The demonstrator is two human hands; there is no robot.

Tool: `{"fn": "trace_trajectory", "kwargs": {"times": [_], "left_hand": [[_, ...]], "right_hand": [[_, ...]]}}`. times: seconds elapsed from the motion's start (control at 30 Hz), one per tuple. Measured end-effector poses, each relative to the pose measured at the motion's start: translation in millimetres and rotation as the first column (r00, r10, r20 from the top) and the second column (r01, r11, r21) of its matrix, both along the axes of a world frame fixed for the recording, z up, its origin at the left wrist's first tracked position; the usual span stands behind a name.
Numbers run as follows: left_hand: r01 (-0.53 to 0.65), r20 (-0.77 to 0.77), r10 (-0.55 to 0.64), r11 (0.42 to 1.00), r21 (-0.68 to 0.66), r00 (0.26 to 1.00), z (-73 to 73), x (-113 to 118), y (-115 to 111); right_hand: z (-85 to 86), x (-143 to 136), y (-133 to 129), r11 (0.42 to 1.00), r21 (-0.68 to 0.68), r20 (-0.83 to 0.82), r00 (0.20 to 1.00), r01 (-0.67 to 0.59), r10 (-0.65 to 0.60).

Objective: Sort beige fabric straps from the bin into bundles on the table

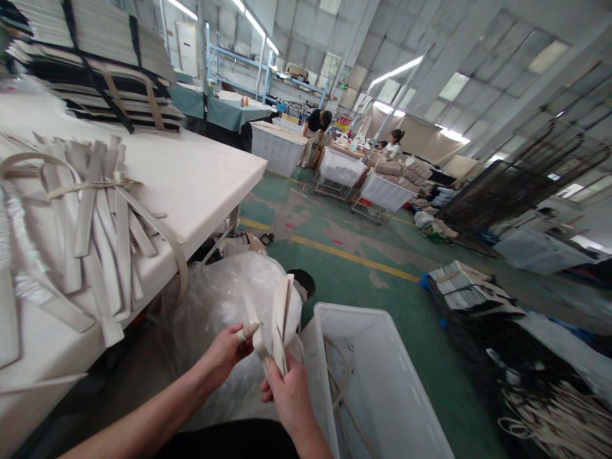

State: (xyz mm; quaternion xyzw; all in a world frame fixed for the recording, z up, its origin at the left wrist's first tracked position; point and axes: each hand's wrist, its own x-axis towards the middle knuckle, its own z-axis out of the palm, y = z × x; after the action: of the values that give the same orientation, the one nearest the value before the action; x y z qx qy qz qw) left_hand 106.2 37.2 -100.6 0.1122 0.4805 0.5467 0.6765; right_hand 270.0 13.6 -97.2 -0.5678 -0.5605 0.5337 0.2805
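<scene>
My right hand (285, 381) is closed around a small bunch of cream fabric straps (282, 312), which stand up above the fingers. Pinched between the thumb and fingers of my left hand (233, 349) is one strap of the same cream cloth; a pale wrapping covers a fingertip there. This strap (258, 344) curves across toward the bunch in my right hand. Both hands are in front of a large clear plastic bag (210, 299). On the table to the left lies a tied bundle of similar straps (102, 223).
The cream-topped table (224, 169) bears a strapped stack of fabric panels (105, 64). A white plastic bin (396, 357) with a few cords inside stands at my right. Farther right are a bundled stack (468, 287) and loose cords (554, 414). Two people (315, 131) work far back near carts.
</scene>
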Motion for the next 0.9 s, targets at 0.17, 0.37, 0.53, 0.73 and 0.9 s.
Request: {"fn": "trace_trajectory", "kwargs": {"times": [0.17, 0.37, 0.53, 0.73, 0.9], "left_hand": [[-0.072, 0.042, 0.072, 0.997, -0.002, 0.997, -0.6, -8.2, 1.4], [-0.045, 0.074, 0.053, 0.993, -0.105, 0.996, -15.4, -4.2, -8.6], [-0.103, 0.015, 0.104, 0.992, -0.07, 0.994, -15.5, -10.7, -8.1], [-0.043, -0.082, 0.038, 0.997, -0.067, 0.996, -10.7, 0.1, -24.0], [0.074, -0.043, -0.073, 0.997, 0.031, 0.996, 3.8, 6.1, -29.7]], "right_hand": [[-2.2, 8.1, -3.6, 0.999, -0.035, 0.019, 1.0, 0.011, -0.01], [-10.8, 9.4, -15.4, 0.997, -0.071, 0.037, 0.998, -0.04, 0.042], [-12.6, 13.9, -24.5, 0.997, -0.057, 0.061, 0.997, -0.045, 0.049], [-13.4, 13.2, -28.4, 0.998, -0.062, 0.098, 0.994, -0.032, 0.038], [-7.4, -0.3, -20.3, 0.999, -0.018, 0.088, 0.996, -0.032, 0.033]]}}
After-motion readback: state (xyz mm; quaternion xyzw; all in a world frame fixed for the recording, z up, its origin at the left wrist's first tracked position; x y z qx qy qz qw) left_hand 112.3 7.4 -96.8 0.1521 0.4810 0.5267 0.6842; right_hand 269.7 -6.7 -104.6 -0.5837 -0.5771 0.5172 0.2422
